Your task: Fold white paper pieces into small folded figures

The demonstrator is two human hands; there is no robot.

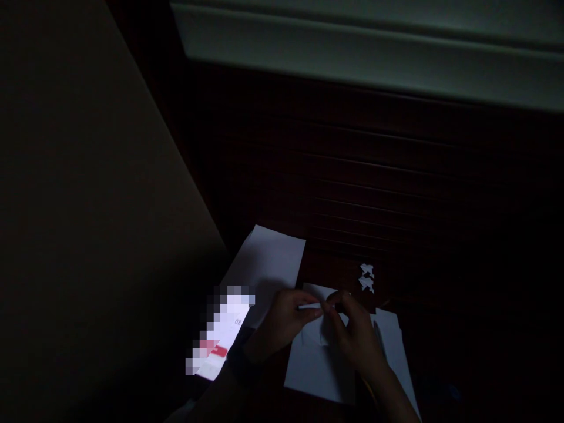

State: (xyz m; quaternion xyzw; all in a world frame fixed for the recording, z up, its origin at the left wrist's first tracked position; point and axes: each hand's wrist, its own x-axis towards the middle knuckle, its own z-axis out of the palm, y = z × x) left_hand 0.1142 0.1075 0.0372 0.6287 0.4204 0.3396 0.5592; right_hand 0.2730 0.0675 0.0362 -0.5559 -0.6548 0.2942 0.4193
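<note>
My left hand [293,317] and my right hand [349,329] meet fingertip to fingertip above a white sheet of paper [317,373]. Both are closed in a pinch, and a small piece of white paper [309,305] shows between the left fingers. Dim light and the fingers hide most of its shape. Two small folded white paper shapes [366,277] lie just beyond my right hand. Under my right forearm is another white sheet [398,346], with a pen [379,339] along its left side. A dark band circles my left wrist.
A lit phone screen [224,338], partly pixelated, glows left of my left forearm. Behind it lies a larger white paper [275,258]. Dark reddish wood panelling [352,170] rises beyond the table, under a pale ledge [352,64]. A plain wall [88,205] borders the left.
</note>
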